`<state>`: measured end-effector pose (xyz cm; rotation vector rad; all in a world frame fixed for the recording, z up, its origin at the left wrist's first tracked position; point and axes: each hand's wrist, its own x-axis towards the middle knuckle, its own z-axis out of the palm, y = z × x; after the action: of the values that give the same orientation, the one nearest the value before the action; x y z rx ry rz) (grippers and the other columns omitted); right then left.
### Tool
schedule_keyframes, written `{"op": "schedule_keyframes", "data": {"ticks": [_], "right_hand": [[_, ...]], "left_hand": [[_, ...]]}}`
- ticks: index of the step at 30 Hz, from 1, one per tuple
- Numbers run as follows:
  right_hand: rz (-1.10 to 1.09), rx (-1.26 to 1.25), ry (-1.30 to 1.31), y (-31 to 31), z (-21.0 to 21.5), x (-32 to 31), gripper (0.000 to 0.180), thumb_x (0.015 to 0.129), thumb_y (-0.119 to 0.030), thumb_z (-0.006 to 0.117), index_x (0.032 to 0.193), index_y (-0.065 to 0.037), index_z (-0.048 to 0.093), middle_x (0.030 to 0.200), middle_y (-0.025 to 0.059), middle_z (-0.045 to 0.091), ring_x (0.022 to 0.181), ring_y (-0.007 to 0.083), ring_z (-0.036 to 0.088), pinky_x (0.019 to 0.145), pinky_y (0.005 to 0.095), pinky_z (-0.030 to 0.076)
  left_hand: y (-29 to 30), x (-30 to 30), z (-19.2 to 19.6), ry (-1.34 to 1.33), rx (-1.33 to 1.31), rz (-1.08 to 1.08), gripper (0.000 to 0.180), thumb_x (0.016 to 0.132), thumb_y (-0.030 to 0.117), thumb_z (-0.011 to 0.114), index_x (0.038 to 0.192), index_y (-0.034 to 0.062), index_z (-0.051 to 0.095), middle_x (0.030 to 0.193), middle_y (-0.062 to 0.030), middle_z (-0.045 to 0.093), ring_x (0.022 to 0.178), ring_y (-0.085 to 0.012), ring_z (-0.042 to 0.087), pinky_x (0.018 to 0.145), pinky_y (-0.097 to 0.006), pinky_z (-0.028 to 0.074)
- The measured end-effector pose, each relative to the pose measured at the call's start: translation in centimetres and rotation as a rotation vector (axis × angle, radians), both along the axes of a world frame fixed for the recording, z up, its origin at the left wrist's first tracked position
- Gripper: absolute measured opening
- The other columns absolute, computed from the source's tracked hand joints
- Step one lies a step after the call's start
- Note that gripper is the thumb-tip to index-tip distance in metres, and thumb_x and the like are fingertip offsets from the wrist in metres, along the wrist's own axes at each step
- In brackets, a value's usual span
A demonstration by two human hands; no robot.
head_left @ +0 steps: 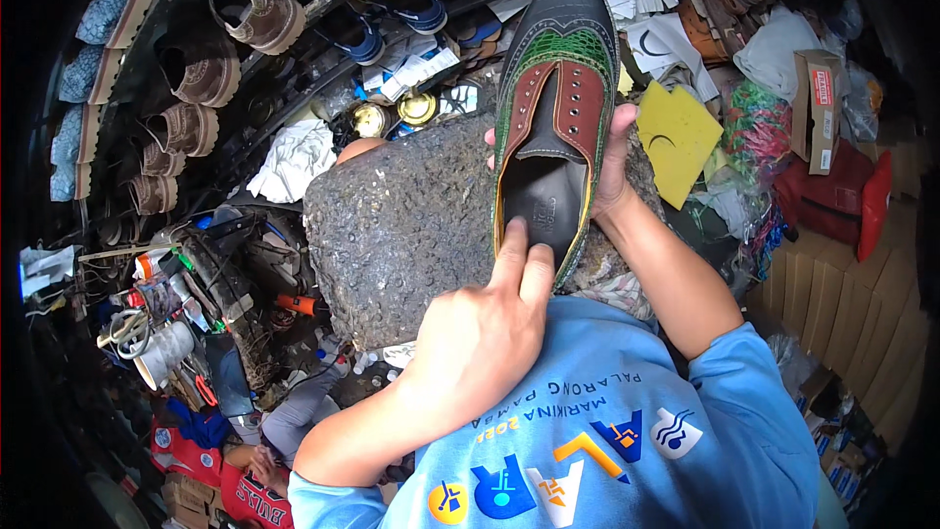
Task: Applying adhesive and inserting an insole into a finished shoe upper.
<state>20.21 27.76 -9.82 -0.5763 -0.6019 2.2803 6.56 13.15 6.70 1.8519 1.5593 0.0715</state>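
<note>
A lace-up dress shoe (pixel 558 108) with a black wingtip toe, green reptile-pattern panels and brown eyelet flaps is held toe-away over a rough dark block (pixel 392 235). There are no laces in its eyelets. My right hand (pixel 615 162) grips it from beneath, thumb along the right side and a fingertip showing at the left edge. From the lower left, my left hand (pixel 485 328) reaches in with two fingers stretched out, their tips on the dark insole (pixel 548 208) near the heel. Its thumb and other fingers are mostly hidden.
Rows of brown shoes (pixel 259 15) line racks at the left and back. Open tins (pixel 417 108) and crumpled paper (pixel 294 159) lie beyond the block; a yellow sheet (pixel 680 142) is at right. Tools and a thread spool (pixel 164 353) crowd the left. Another person's hands (pixel 262 465) show lower left.
</note>
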Motion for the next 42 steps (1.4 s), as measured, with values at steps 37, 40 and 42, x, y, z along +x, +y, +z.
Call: {"op": "schedule_keyframes", "data": {"ticks": [37, 40, 42], "right_hand": [[0.031, -0.028, 0.077, 0.2, 0.4, -1.1, 0.106, 0.084, -0.089, 0.05, 0.152, -0.008, 0.045, 0.143, 0.0136, 0.06, 0.129, 0.028, 0.06, 0.113, 0.0466, 0.049], [0.059, -0.003, 0.019, 0.5, 1.5, -0.7, 0.107, 0.084, -0.091, 0.047, 0.152, -0.008, 0.046, 0.143, 0.0144, 0.06, 0.128, 0.0289, 0.061, 0.112, 0.0467, 0.049], [0.083, 0.032, 0.061, 0.5, 0.2, -0.9, 0.109, 0.083, -0.093, 0.045, 0.151, -0.008, 0.047, 0.142, 0.0149, 0.06, 0.126, 0.0296, 0.062, 0.111, 0.0468, 0.05]], "left_hand": [[5.3, -0.7, -3.3, 0.085, 0.138, -0.019, 0.097, 0.098, 0.073, 0.043, 0.142, -0.0124, 0.05, 0.139, -0.0338, 0.058, 0.137, -0.0418, 0.053, 0.118, -0.067, 0.026], [6.1, -0.2, -3.2, 0.091, 0.031, 0.023, 0.095, 0.098, 0.072, 0.043, 0.142, -0.0114, 0.05, 0.138, -0.0327, 0.058, 0.134, -0.04, 0.056, 0.116, -0.069, 0.026], [4.2, -0.1, -2.8, 0.116, 0.176, -0.018, 0.093, 0.098, 0.071, 0.044, 0.142, -0.0102, 0.051, 0.137, -0.031, 0.06, 0.134, -0.0377, 0.057, 0.116, -0.068, 0.026]]}}
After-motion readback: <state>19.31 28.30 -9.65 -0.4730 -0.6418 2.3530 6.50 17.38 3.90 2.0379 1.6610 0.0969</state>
